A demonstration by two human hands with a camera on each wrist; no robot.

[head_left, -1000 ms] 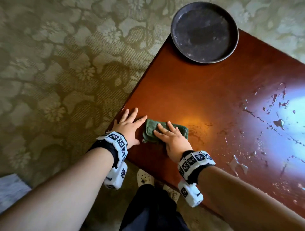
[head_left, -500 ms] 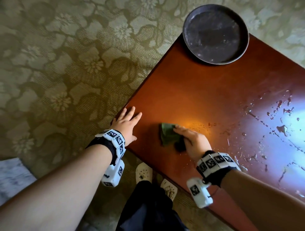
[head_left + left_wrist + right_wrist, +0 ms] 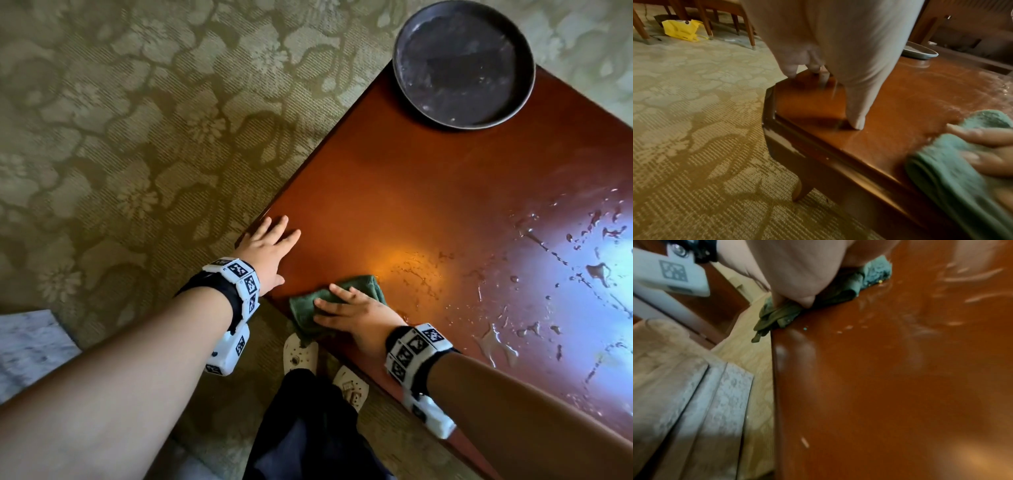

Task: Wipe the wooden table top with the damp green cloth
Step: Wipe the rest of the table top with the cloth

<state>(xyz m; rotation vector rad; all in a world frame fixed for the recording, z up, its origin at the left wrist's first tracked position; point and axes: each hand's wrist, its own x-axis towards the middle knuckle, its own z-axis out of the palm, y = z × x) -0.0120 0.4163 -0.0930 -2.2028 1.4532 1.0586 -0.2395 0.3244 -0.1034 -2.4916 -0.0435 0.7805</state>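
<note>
The folded green cloth (image 3: 303, 310) lies at the near edge of the reddish wooden table (image 3: 428, 192), with one end hanging over the rim. My right hand (image 3: 347, 306) lies flat on the cloth with its fingers spread and straight, pressing it down. My left hand (image 3: 274, 241) rests flat on the table's near left corner, a short way from the cloth. In the left wrist view the cloth (image 3: 941, 164) shows under the right hand's fingers (image 3: 980, 139). In the right wrist view the cloth (image 3: 875, 270) bunches under the palm at the table edge.
A dark round tray (image 3: 464, 65) sits on the far left corner of the table. Water drops and streaks (image 3: 565, 260) cover the right part of the top. Patterned carpet (image 3: 120, 154) lies left of the table. A yellow bag (image 3: 682, 30) and chair legs stand farther off.
My right hand went from holding the bunched cloth farther in on the table to lying flat on it at the near edge. The left hand stayed on the corner.
</note>
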